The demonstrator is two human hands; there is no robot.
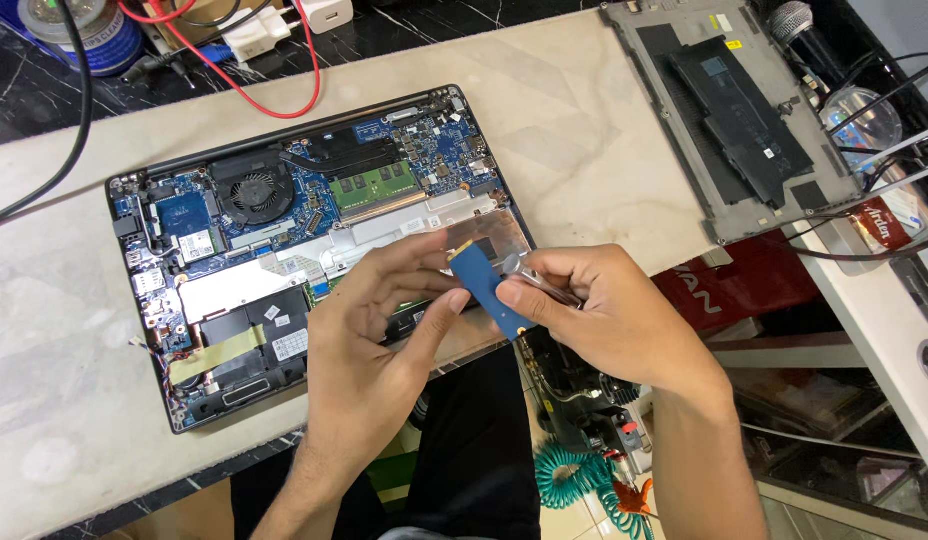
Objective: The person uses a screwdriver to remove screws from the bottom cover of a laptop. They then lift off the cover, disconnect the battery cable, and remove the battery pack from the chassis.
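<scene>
Fills the left half of the frame: an opened laptop (314, 250), board, fan (252, 190) and memory stick (374, 185) bared, flat on a pale table (584, 110). Lies at upper right, well apart: the removed bottom cover (754, 110), inside face up. Trails across the upper left: a red wire (284, 95) and a black cable (69, 140). Meets at lower centre, over the laptop's near edge: the left hand (369, 350) and right hand (604, 320), both around a small blue card (494, 285), tilted from upper left to lower right. Pinches the card's long sides between left thumb and fingertips, hand partly curled, not clenched. Closes the right hand on the card's lower end while also gripping a slim clear-handled tool (534, 280), probably a screwdriver; tip hidden. Judged best handled by the edges only, off the gold contacts at the upper end, kept level and low over the table, with the tool's point turned away from the card and the board.
</scene>
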